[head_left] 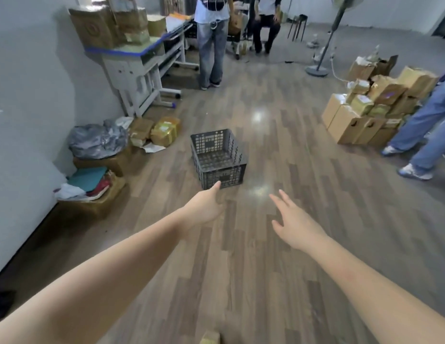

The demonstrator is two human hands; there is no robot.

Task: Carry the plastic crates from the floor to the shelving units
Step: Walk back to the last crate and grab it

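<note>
A dark grey plastic crate point(218, 157) with lattice walls stands empty and upright on the wooden floor in the middle of the room. Both my arms stretch out toward it. My left hand point(206, 206) is open, its fingertips overlapping the crate's near bottom corner in the picture; whether it touches the crate I cannot tell. My right hand point(293, 220) is open with fingers spread, to the right of the crate and short of it, holding nothing. No shelving unit is in view.
Cardboard boxes point(373, 108) are stacked at the right beside a person's legs point(425, 135). Desks point(142, 60) loaded with boxes line the left wall, with bags and parcels point(152, 132) below. Another person point(212, 43) stands ahead, and a floor fan point(325, 43) stands at the back right.
</note>
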